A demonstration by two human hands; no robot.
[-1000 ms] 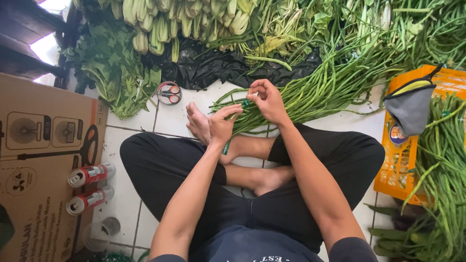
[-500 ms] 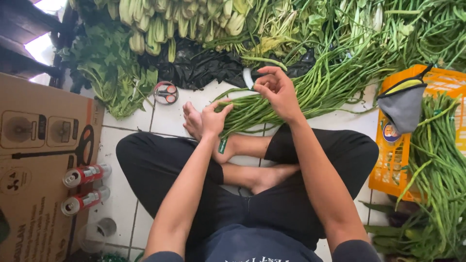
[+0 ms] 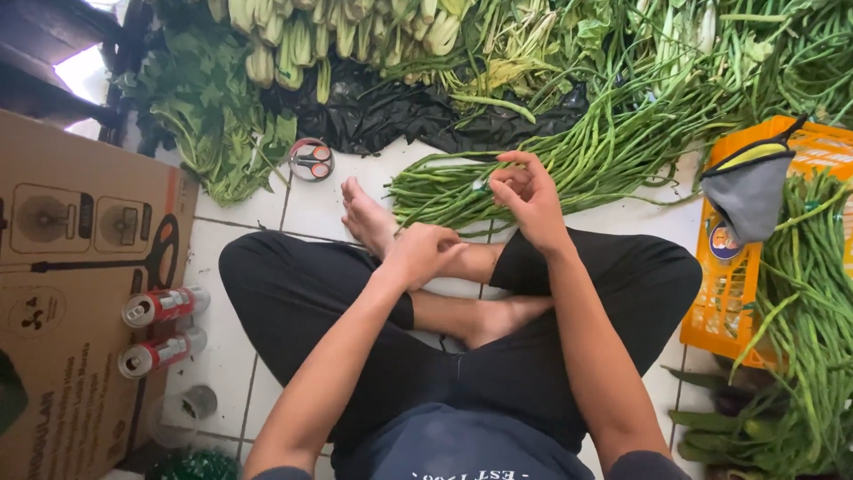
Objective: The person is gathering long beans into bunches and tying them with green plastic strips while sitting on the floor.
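Cardboard box (image 3: 62,293) lay at far left beside two red cans (image 3: 160,329). Left hand (image 3: 422,253) was curled loosely closed above the crossed legs; right hand (image 3: 526,196) pinched the bundle of long beans (image 3: 444,188) on the tiled floor (image 3: 324,200).

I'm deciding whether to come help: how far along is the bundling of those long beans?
Done: none visible. In hand: right hand pinches the bundle of long beans; left hand is fisted by the shin. Left: the loose bean heap.
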